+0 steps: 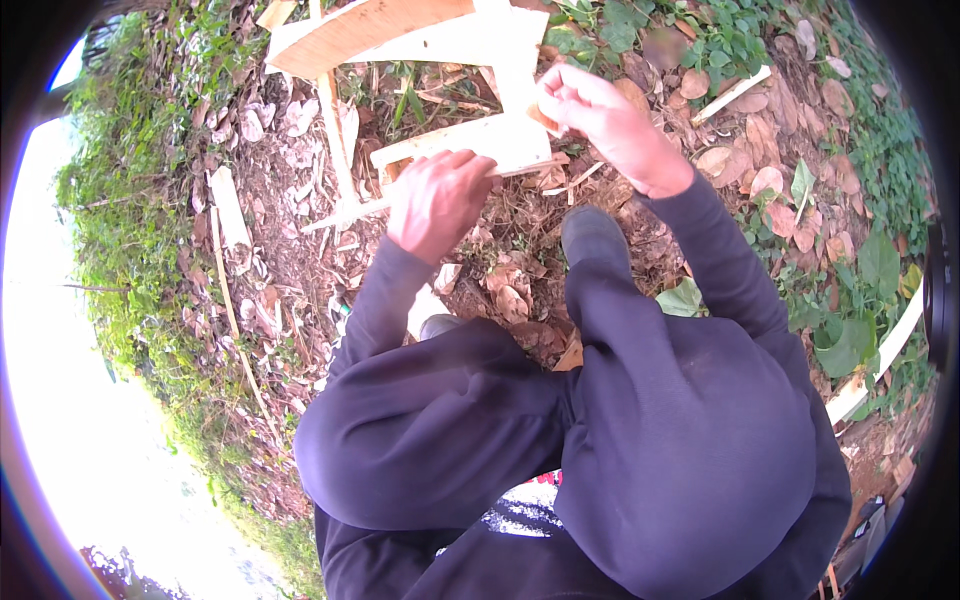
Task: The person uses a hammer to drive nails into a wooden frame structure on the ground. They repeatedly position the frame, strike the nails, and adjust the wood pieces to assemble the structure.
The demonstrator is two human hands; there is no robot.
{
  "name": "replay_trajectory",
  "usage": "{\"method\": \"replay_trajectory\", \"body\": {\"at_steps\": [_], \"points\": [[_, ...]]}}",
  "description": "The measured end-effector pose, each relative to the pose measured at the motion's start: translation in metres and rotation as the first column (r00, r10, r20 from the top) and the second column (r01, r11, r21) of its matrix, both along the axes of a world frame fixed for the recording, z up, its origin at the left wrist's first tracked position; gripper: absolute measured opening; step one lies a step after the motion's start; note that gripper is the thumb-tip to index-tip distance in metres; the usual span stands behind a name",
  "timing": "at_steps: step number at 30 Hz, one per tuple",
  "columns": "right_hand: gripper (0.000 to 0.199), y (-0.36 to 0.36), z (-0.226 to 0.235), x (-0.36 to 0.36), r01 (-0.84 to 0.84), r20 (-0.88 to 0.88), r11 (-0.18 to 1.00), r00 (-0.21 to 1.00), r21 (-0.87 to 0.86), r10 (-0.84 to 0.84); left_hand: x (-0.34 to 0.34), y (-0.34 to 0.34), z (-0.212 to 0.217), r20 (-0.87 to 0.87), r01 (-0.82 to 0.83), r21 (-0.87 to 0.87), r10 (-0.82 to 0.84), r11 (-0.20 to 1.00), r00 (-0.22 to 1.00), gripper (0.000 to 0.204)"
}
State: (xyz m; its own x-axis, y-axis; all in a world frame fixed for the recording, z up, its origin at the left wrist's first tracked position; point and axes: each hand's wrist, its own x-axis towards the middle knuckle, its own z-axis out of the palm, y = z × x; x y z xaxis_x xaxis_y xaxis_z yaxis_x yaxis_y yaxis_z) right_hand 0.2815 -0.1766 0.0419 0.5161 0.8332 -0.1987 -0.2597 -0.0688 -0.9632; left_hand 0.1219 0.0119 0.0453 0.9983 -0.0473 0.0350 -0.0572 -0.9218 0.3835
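A pale wooden frame of boards lies on the ground in front of me. My left hand is closed over the near edge of its short lower board, fingers curled onto the wood. At that board's right end, beside an overexposed upright board, is my right hand. Its fingers are bent and pressed together around something small and brownish that I cannot make out. Farther off, a wide plank forms the frame's far side. A thin stick runs along its left.
Dry leaves cover the soil around my boots. Loose wood strips lie about: one at the left, one at the upper right, another at the far right. Green plants grow along both sides.
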Motion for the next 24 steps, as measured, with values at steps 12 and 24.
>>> {"method": "replay_trajectory", "body": {"at_steps": [12, 24], "points": [[0.011, 0.001, 0.015, -0.003, 0.044, -0.02, 0.997, 0.999, 0.066, -0.043, 0.006, 0.005, 0.034, 0.007, 0.005, -0.08, -0.005, 0.997, 1.0, 0.011], [0.013, 0.004, 0.052, -0.005, 0.119, 0.014, 0.985, 0.992, 0.124, -0.122, 0.028, 0.004, 0.047, 0.039, -0.069, 0.017, 0.068, 0.997, 0.997, 0.009]]}}
